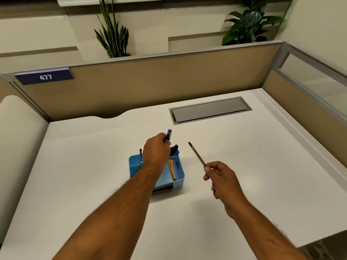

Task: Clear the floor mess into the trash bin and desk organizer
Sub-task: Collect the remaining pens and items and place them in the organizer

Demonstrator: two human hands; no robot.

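Desk organizer (178,171) — a small light-blue box with open compartments — sits on the white desk (244,166), near the middle, partly hidden under the left forearm. Its right-hand compartment holds a sheaf of thin yellow and orange sticks (171,168) lying along the compartment's length, and dark and blue marker caps (174,149) stick up from the back section. A thin dark pen (140,158) stands nearly upright at its left rear corner.

Directly above the organizer, the left hand (156,151) grips a blue marker (168,135) in curled fingers; its capped end points up and away from the person, the long axis close to vertical.

Just right of the organizer, the right hand (223,180) pinches the lower end of a slim dark pen (196,154) — the shaft slants up and to the left, its tip toward the organizer but apart from it.

A grey cable-tray lid (210,110) lies flush in the desk farther back.
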